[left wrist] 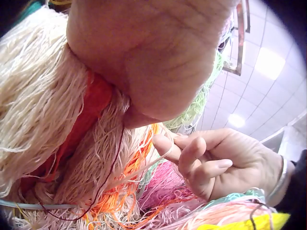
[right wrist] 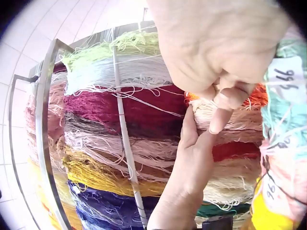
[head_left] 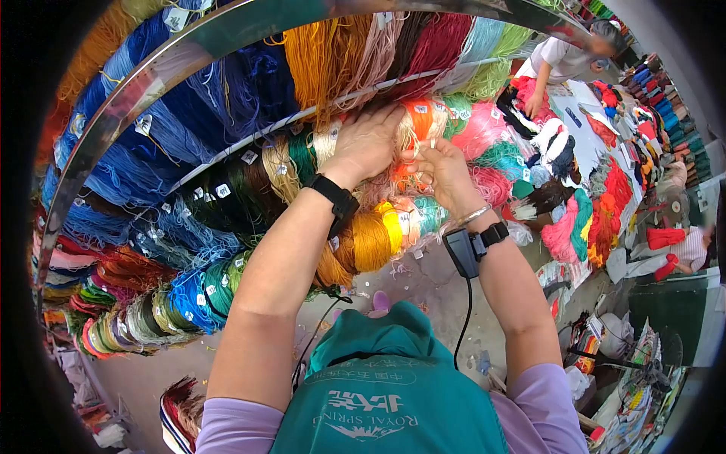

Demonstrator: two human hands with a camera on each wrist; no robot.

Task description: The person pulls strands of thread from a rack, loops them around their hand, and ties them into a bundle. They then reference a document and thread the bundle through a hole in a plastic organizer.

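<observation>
Skeins of coloured thread hang side by side on a rack. My left hand lies over a cream skein and its neighbours, fingers stretched out, tips partly hidden among the threads. In the right wrist view, its thumb and forefinger stand apart beside a pale peach skein. Close by, my right hand pinches a pale strand between thumb and fingers; the strand runs down across the skeins in the left wrist view. An orange skein with a white tag hangs just beyond both hands.
A metal rail curves across above, and a thin white rod crosses the upper skeins. Below my hands hangs a golden skein. At right a table bears more thread, with another person leaning over it.
</observation>
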